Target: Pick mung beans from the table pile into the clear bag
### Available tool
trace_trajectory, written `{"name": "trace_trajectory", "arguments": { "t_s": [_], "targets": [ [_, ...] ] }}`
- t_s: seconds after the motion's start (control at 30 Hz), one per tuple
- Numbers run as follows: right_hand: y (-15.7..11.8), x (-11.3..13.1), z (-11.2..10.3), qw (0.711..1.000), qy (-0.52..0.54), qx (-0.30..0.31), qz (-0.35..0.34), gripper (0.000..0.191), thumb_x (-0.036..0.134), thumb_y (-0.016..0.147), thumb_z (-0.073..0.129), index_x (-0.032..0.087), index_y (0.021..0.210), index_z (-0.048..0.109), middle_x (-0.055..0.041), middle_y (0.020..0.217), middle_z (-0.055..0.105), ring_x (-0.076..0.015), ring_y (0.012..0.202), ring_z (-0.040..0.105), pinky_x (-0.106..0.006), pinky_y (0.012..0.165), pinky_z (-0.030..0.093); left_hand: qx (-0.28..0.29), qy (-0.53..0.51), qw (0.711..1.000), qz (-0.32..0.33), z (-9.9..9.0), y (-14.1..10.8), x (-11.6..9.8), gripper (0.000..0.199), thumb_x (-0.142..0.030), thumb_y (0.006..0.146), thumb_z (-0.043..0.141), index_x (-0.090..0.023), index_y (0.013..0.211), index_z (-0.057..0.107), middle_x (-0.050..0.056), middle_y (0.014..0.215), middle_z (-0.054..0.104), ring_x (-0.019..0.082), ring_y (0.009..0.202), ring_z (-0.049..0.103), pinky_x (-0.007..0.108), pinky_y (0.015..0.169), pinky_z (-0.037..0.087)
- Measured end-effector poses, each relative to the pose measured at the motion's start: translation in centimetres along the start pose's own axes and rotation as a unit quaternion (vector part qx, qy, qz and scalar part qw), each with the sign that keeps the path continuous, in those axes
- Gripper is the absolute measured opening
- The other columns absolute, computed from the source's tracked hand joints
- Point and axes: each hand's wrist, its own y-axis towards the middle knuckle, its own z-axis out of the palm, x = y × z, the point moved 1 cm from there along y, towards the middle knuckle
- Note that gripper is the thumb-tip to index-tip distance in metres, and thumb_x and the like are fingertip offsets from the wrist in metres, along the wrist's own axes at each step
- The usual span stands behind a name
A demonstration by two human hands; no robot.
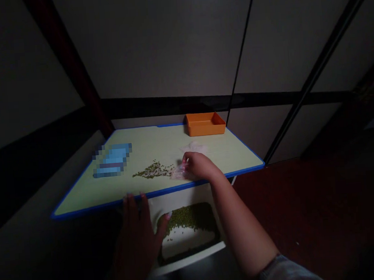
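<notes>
My right hand (199, 165) is closed in a pinch on a crumpled clear plastic bag (177, 172) near the table's front edge. Just left of the bag, small green beans (152, 170) lie scattered in a loose heap on the tabletop. My left hand (139, 230) is open, with fingers spread by the blue table edge. Its thumb reaches over the left side of a white bin (193, 260) below the table; whether it grips the rim I cannot tell. More green beans (193, 215) cover part of the bin's floor.
An orange tray (207, 130) stands at the table's back right corner. Another thin clear plastic piece (194, 147) lies beyond my right hand. A blue, blurred-out flat object (114, 157) rests on the left. The pale tabletop (236, 157) has a blue rim; panelled walls stand behind.
</notes>
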Motion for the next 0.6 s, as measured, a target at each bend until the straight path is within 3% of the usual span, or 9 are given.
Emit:
{"name": "trace_trajectory", "arguments": {
  "t_s": [0.2, 0.37, 0.6],
  "targets": [
    [-0.3, 0.6, -0.4, 0.991, -0.118, -0.003, 0.060, 0.019, 0.030, 0.079, 0.062, 0.021, 0.096, 0.064, -0.0083, 0.095, 0.071, -0.0200, 0.082, 0.062, -0.026, 0.064, 0.036, 0.004, -0.021, 1.000, -0.009, -0.7, 0.2, -0.8, 0.085, -0.060, 0.081, 0.039, -0.014, 0.148, 0.015, 0.021, 0.158, 0.009, 0.041, 0.145, 0.012, 0.060, 0.107, 0.033],
    [-0.4, 0.4, -1.0, 0.978, -0.171, -0.029, 0.118, 0.019, 0.033, 0.083, 0.057, 0.021, 0.096, 0.062, -0.0108, 0.097, 0.070, -0.0226, 0.085, 0.063, -0.029, 0.066, 0.039, 0.012, -0.019, 0.999, -0.026, -1.0, 0.2, -1.3, 0.085, -0.065, 0.081, 0.034, -0.008, 0.143, 0.027, 0.026, 0.155, 0.016, 0.042, 0.143, 0.016, 0.059, 0.104, 0.036],
    [0.0, -0.5, -1.1, 0.976, -0.148, -0.060, 0.149, 0.013, 0.031, 0.083, 0.056, 0.023, 0.093, 0.059, -0.0072, 0.089, 0.071, -0.0219, 0.081, 0.064, -0.029, 0.065, 0.038, 0.009, -0.004, 0.998, -0.059, -0.9, 0.2, -1.7, 0.084, -0.068, 0.079, 0.032, -0.009, 0.139, 0.036, 0.025, 0.153, 0.025, 0.038, 0.144, 0.019, 0.056, 0.097, 0.043]
  ]
}}
